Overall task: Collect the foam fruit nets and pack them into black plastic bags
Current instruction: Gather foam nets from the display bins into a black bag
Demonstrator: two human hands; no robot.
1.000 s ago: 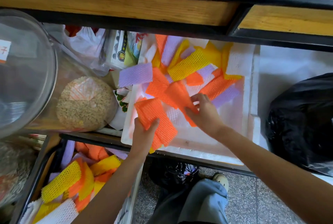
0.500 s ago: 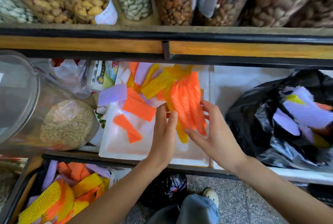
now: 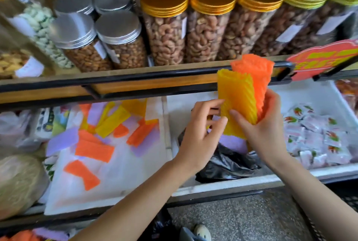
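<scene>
orange and yellow foam nets point(image 3: 237, 99) stand gripped in the right hand point(image 3: 265, 130) above the black bag point(image 3: 226, 165); left hand point(image 3: 199, 130) pinches their left edge

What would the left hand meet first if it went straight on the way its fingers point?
The yellow net, held upright in the right hand beside an orange net. The left hand has its fingers pointing up and right at the net's near edge; whether they touch it is unclear.
</scene>
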